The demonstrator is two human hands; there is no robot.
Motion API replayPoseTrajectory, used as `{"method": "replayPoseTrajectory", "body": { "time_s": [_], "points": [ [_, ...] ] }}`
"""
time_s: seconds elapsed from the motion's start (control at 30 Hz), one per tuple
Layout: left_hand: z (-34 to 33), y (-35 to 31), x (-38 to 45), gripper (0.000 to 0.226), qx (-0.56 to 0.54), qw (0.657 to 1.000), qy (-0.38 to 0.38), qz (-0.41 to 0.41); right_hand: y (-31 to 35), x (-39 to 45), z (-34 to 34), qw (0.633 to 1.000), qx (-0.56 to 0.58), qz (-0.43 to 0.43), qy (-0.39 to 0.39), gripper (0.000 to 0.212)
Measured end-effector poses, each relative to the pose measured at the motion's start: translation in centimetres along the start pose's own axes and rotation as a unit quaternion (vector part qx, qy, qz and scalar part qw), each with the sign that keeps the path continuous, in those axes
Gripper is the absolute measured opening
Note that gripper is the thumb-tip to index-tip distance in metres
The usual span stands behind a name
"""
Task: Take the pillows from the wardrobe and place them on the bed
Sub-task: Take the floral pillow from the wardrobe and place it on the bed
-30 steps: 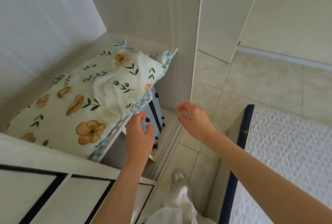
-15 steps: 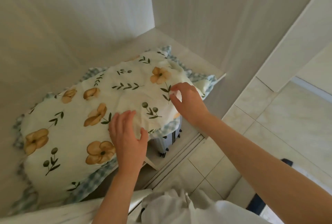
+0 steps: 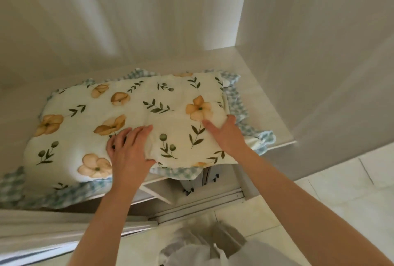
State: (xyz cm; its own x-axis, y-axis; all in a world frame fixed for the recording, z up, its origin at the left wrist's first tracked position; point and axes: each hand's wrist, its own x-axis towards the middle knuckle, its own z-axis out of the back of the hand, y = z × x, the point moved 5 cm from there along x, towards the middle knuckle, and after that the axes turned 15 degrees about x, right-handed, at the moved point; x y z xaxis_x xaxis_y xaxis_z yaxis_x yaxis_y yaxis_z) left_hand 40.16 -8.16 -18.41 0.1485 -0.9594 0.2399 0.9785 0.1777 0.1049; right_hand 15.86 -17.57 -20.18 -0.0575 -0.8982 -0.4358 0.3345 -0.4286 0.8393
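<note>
My left hand (image 3: 128,152): flat on the near edge of the pillow (image 3: 132,125), fingers spread, nothing gripped.
My right hand (image 3: 228,135): open too, pressed on the right end of the pillow, thumb over the print.
Pillow: lies on the wardrobe shelf (image 3: 262,103), its checked frill (image 3: 236,103) hanging over the front.
Handling: I judge it soft and light (it dents under my palms), so floppy.
Where to hold: both short ends, hands under the filling, not the frill.
</note>
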Motion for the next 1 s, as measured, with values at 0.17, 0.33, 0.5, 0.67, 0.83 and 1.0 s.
{"method": "replayPoseTrajectory", "body": {
  "time_s": [0.17,0.33,0.5,0.67,0.83,1.0],
  "points": [
    [0.8,-2.4,-1.1,0.100,-0.006,1.000,-0.028,0.011,-1.2,0.5,2.3,1.000,-0.014,0.016,0.016,0.096],
    [2.0,-7.2,-3.5,0.096,-0.039,0.999,-0.021,0.009,-3.0,0.7,6.9,1.000,-0.027,0.006,0.009,0.097],
    [3.5,-7.5,-4.0,0.067,-0.183,0.982,-0.034,-0.013,-4.0,1.2,10.3,0.999,-0.051,-0.021,0.001,0.088],
    [4.3,1.5,-1.2,0.038,-0.197,0.958,-0.054,0.202,-0.8,0.7,10.2,0.986,-0.141,0.072,-0.059,0.096],
    [0.8,9.9,1.3,0.077,-0.132,0.903,0.149,0.382,2.9,1.0,6.3,0.964,-0.223,0.128,-0.068,0.085],
    [-2.0,13.2,2.1,0.097,-0.115,0.863,0.247,0.426,2.9,2.9,4.0,0.941,-0.332,0.059,-0.037,0.078]
  ]
}}
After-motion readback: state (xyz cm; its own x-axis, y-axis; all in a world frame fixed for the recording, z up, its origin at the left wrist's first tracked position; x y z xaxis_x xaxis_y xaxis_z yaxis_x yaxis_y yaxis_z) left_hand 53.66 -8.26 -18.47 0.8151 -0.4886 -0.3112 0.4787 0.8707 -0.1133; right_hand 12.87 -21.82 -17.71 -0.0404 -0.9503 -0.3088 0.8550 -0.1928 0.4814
